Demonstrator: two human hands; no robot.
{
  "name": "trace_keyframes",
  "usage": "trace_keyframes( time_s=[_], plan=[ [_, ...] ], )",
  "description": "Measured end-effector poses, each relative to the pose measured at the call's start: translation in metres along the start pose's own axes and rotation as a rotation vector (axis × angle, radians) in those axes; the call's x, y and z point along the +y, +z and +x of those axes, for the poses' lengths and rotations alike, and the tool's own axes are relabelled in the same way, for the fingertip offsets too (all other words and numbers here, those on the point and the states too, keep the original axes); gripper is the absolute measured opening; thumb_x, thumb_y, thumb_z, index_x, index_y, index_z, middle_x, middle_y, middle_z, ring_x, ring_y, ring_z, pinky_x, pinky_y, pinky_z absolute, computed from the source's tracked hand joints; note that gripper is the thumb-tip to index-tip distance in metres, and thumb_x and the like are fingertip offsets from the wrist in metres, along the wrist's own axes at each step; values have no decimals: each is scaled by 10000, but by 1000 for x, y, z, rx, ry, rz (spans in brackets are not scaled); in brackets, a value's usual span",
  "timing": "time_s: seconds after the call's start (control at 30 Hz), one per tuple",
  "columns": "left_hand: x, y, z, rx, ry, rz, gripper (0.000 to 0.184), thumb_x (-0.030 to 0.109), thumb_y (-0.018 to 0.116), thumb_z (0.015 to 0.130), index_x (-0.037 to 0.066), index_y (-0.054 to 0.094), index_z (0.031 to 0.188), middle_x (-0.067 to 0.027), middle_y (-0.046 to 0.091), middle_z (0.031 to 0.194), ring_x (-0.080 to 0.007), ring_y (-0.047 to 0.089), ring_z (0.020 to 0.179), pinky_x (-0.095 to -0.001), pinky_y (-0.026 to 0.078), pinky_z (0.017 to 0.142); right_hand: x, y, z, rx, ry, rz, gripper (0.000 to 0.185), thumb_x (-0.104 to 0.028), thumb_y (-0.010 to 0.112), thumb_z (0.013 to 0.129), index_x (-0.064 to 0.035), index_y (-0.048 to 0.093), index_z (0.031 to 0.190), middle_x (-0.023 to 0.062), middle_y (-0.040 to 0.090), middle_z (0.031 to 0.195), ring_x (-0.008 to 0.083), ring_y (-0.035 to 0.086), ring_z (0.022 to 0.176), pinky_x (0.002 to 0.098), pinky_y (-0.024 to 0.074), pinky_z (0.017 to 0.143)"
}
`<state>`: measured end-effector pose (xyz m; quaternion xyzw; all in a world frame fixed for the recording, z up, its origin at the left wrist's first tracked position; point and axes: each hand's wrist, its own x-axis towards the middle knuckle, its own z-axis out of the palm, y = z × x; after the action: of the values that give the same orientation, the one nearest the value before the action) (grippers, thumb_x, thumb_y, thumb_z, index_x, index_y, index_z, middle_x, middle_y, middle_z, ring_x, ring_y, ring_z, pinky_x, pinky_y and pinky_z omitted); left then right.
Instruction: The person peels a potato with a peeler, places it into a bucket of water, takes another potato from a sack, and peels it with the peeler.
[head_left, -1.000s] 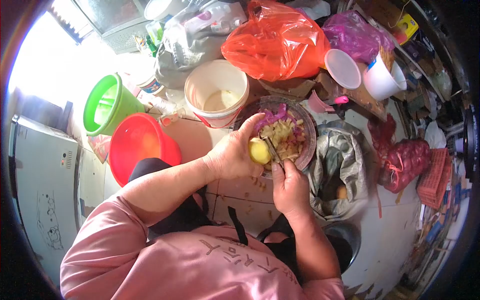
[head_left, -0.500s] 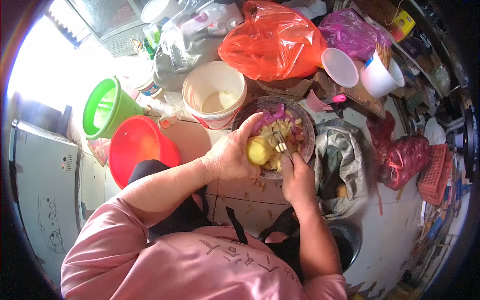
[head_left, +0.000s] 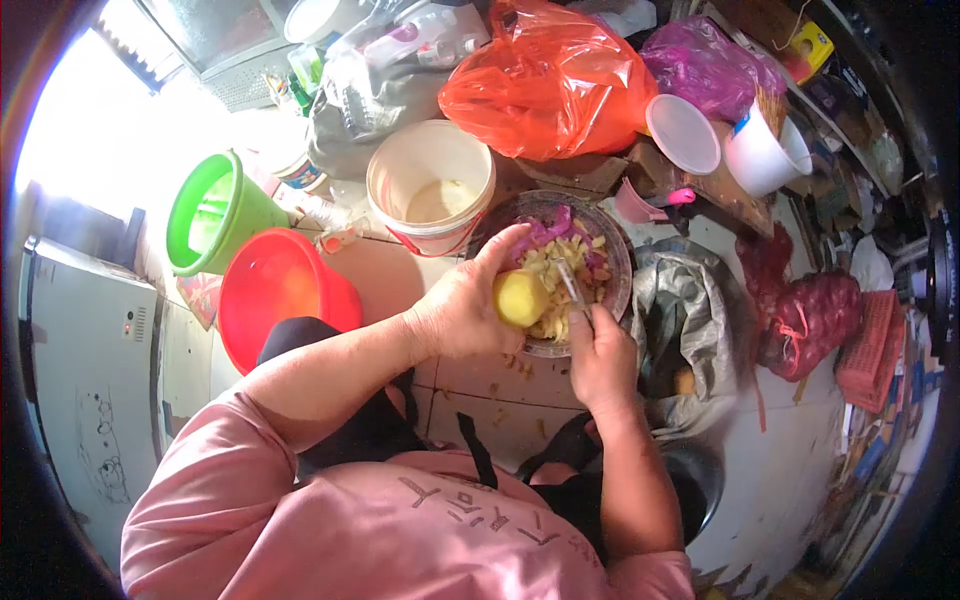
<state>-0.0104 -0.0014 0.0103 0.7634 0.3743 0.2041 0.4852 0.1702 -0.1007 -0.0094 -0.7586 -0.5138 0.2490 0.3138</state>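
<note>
My left hand point(head_left: 465, 305) is closed around a peeled yellow potato point(head_left: 520, 298), with the thumb stretched along its far side. In my right hand point(head_left: 604, 358) is a peeler point(head_left: 571, 284), its metal end just right of the potato and apart from it. Both hands are over a round basin point(head_left: 622, 262) that holds pale yellow peelings point(head_left: 553, 322) and some purple scraps point(head_left: 548, 229).
A white bucket point(head_left: 382, 187) stands beyond the basin, with red point(head_left: 342, 300) and green point(head_left: 262, 215) tubs to the left. An open grey sack point(head_left: 715, 300) is at the right, near a red net bag point(head_left: 815, 318). Peelings point(head_left: 515, 368) lie on the tiles.
The peeler has moved slightly right, away from the potato, and turned; the pale strip on it no longer shows. My left hand keeps the potato in nearly the same place.
</note>
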Motion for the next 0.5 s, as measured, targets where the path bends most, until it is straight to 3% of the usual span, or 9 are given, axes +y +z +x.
trace_keyframes(
  time_s=[0.1,0.2,0.5],
  plan=[
    [4,-3,1,11,-105,-24,1062,8,755,590,71,218,1503,-136,644,1065,-228,639,997,-351,520,868,-13,3,-11,-13,-163,44,247,-272,563,952,-34,548,886,248,621,724,483,611,730,532,472,599],
    [0,0,2,7,-122,-91,1067,-4,754,584,73,219,1504,-107,636,1013,-204,636,939,-336,525,812,-13,10,-16,-37,-214,-11,237,-261,551,957,-38,531,879,247,614,707,485,606,709,542,468,592],
    [-5,3,-3,9,-42,-121,1076,-8,757,581,78,218,1509,-83,616,1031,-172,600,960,-307,493,859,-3,12,-3,-27,-139,-93,240,-254,510,966,-24,566,925,258,627,744,478,620,740,548,476,656]
  ],
)
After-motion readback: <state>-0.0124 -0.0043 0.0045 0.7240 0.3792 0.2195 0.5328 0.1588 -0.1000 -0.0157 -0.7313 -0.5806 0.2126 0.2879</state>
